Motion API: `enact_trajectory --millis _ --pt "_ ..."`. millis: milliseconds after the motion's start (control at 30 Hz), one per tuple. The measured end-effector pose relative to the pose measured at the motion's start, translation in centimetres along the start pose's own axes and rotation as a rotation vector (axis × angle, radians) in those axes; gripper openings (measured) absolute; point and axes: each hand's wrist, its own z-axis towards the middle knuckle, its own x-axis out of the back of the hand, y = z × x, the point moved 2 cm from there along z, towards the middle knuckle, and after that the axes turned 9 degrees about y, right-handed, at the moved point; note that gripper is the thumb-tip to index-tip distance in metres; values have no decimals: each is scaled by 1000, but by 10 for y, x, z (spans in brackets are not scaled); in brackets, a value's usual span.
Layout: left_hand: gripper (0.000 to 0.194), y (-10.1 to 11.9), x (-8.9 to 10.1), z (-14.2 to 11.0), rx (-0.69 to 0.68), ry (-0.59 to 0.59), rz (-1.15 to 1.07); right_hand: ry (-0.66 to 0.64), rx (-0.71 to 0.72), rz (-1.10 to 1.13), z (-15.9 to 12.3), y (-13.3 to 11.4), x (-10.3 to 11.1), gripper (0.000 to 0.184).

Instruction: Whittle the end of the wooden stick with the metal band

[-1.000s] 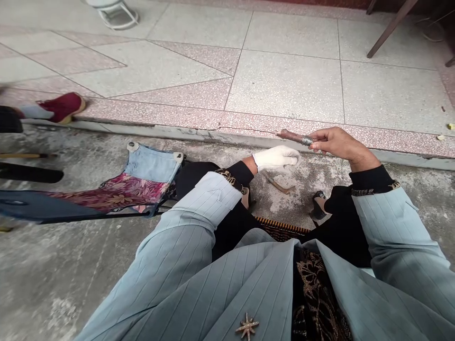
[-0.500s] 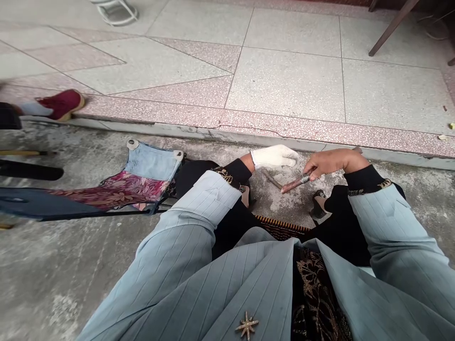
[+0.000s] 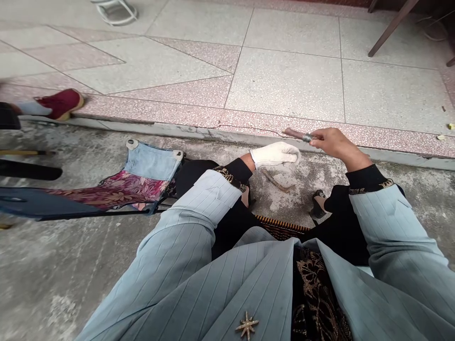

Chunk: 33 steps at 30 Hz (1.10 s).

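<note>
In a white knitted glove, my left hand (image 3: pixel 275 154) is closed with its fingers curled; whatever may be inside them is hidden. My right hand (image 3: pixel 332 142) is bare and grips a short brown wooden stick (image 3: pixel 294 134) with silvery wire coiled around it near my fingers. The stick points left, above and apart from the glove, across the edge of the step. Below the glove, a thin bent twig (image 3: pixel 273 181) lies on the concrete between my feet.
A raised tiled step (image 3: pixel 284 80) runs across in front of me. To my left stands a low folding chair (image 3: pixel 152 163) with denim and floral fabric. Beyond it is another person's red shoe (image 3: pixel 62 103). A wooden furniture leg (image 3: pixel 393 28) stands at the upper right.
My right hand has lifted the wire-wound stick up and swung its tip away from me, off the twig. My left hand has curled its fingers in more and hardly shifted.
</note>
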Motion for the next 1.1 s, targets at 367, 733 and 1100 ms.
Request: enact_trajectory --millis 367,733,1100 --pt "27 -3 2 -1 -7 6 42 -772 293 259 -26 -14 5 39" --pt "26 -6 -11 -1 -27 -6 17 55 -31 95 -3 4 0 32" --pt "21 -3 -1 -3 -37 14 223 -754 314 -19 -22 -8 -17 29"
